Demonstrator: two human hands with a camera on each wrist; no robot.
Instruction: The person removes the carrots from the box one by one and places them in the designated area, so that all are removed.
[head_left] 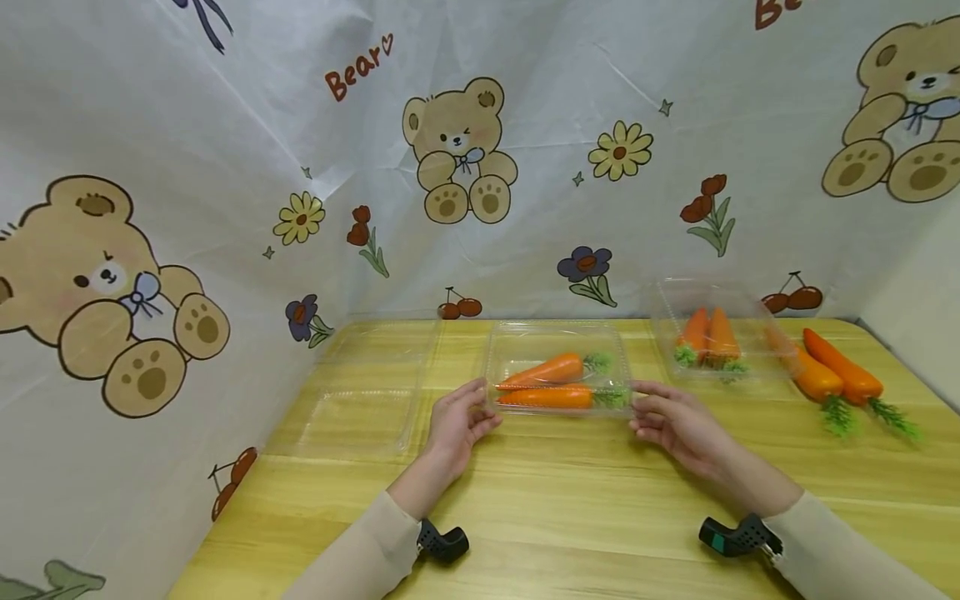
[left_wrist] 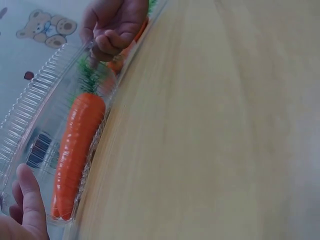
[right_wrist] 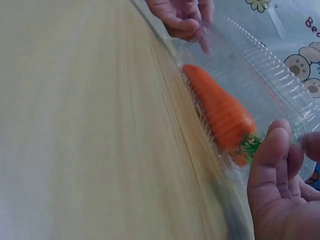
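Observation:
A clear plastic clamshell box (head_left: 555, 340) lies at the middle of the table, with two orange carrots (head_left: 546, 397) side by side inside. Their green tops point right. My left hand (head_left: 455, 429) holds the box at its left end, fingers along the side wall. At the opposite end, my right hand (head_left: 681, 427) grips the right edge with bent fingers. Through the ridged clear wall, the left wrist view shows a carrot (left_wrist: 77, 150) lengthwise. In the right wrist view a carrot (right_wrist: 220, 107) has its leafy end close to my right fingers.
An open clear plastic box (head_left: 360, 417) sits at the left. At the back right, another clear box (head_left: 667, 312) contains carrots (head_left: 722, 337), with loose carrots (head_left: 843, 367) beside it. Behind the wooden table (head_left: 570, 508) hangs a bear-printed cloth (head_left: 525, 258).

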